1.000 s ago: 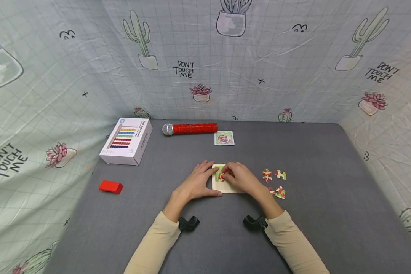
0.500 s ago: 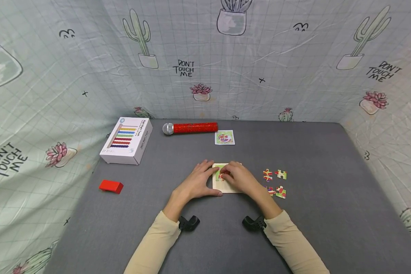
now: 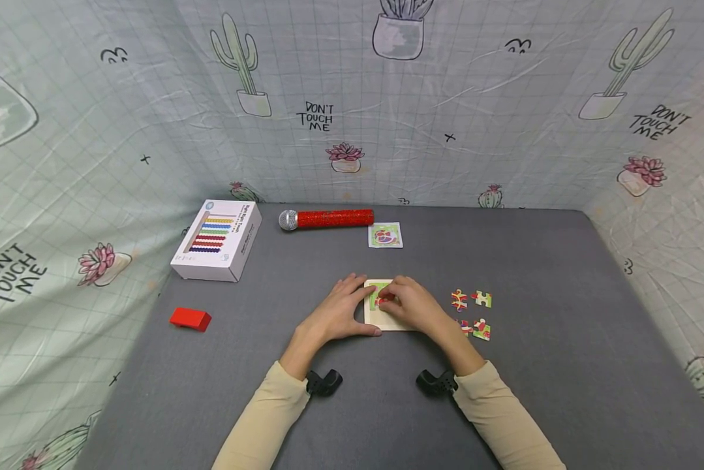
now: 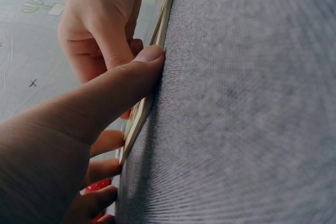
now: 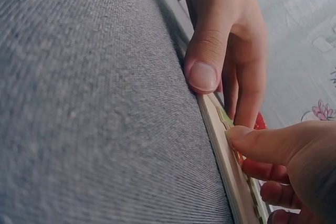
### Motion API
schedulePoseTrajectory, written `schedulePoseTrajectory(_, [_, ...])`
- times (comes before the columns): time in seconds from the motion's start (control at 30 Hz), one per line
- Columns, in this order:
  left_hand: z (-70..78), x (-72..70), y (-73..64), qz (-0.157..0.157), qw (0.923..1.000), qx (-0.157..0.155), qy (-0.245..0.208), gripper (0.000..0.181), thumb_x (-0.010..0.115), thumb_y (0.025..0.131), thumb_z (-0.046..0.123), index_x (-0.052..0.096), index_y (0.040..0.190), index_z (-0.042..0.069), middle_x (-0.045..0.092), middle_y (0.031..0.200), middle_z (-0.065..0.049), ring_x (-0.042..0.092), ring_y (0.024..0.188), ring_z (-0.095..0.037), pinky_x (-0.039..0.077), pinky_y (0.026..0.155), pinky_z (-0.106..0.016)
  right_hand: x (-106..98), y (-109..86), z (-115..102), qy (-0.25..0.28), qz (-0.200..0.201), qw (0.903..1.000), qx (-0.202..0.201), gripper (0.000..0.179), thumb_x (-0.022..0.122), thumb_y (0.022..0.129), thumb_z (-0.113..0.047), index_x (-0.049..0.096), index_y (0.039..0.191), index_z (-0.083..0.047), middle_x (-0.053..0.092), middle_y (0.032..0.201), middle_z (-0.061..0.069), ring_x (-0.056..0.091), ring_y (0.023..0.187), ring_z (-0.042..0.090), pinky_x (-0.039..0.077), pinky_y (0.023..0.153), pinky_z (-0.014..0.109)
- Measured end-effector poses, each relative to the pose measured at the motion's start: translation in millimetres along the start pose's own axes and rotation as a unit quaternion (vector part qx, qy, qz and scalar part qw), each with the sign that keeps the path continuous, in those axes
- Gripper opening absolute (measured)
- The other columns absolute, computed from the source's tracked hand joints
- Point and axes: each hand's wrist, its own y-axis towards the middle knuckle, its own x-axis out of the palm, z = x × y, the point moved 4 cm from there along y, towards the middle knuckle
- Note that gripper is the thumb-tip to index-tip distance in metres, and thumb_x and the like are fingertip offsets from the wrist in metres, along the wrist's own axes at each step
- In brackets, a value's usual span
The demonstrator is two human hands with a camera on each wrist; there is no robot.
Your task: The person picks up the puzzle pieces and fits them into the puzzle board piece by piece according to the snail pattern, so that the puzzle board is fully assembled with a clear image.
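A square pale wooden puzzle board (image 3: 394,324) lies on the grey table between the hands. My left hand (image 3: 338,314) holds it at its left side, the thumb on the near edge and the other fingers toward the far edge. Over the board, my right hand (image 3: 415,304) has its thumb and forefinger together at a red and green puzzle piece (image 3: 381,301); the fingers partly hide it. In the right wrist view, the right thumb (image 5: 257,142) touches the piece near the board's edge. Several loose puzzle pieces (image 3: 482,329) lie to the right.
Behind the board are a picture card (image 3: 385,235) and a red microphone (image 3: 334,219) with a silver head. A white box (image 3: 216,241) and a red block (image 3: 190,319) sit at the left. A patterned cloth (image 3: 445,98) hangs around the table's back and sides.
The right fingers have shifted only slightly over the piece on the board. The left hand, the board and the loose pieces stay in place.
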Motion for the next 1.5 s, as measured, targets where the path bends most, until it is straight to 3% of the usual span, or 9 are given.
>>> schedulePoseTrajectory(0.57, [-0.6,-0.7,0.3,0.001,1.0000,0.001,-0.002,0.094,0.077,0.077,0.064,0.046,0.151,0.016,0.031,0.164,-0.010,0.019,0.156,-0.033,0.016,0.128,-0.050,-2.1,-1.1,-1.4,0.007,-0.017,0.9998,-0.005,0.024,0.077,0.088,-0.023,0.077,0.107,-0.009,0.068,0.100,0.003,0.063,0.091,0.019,0.053,0.081,0.040])
schedulePoseTrajectory(1.0, [0.6,-2.4,-0.2,0.002,0.9999,0.007,-0.008,0.093,0.077,0.077,0.062,0.046,0.151,0.015,0.031,0.163,-0.012,0.019,0.155,-0.035,0.016,0.128,-0.051,-1.9,-0.7,-0.9,0.014,-0.005,0.9998,-0.010,0.015,0.079,0.086,-0.021,0.080,0.099,-0.014,0.065,0.094,-0.001,0.057,0.079,0.011,0.045,0.067,0.026])
schedulePoseTrajectory(1.5, [-1.0,-3.1,-1.3,-0.008,0.9998,0.008,-0.016,0.093,0.078,0.077,0.061,0.046,0.151,0.015,0.030,0.164,-0.011,0.018,0.156,-0.035,0.016,0.128,-0.051,3.3,-0.9,3.1,-0.004,-0.001,0.9999,0.014,0.016,0.079,0.087,-0.027,0.079,0.099,-0.016,0.066,0.095,-0.002,0.060,0.082,0.013,0.049,0.072,0.031])
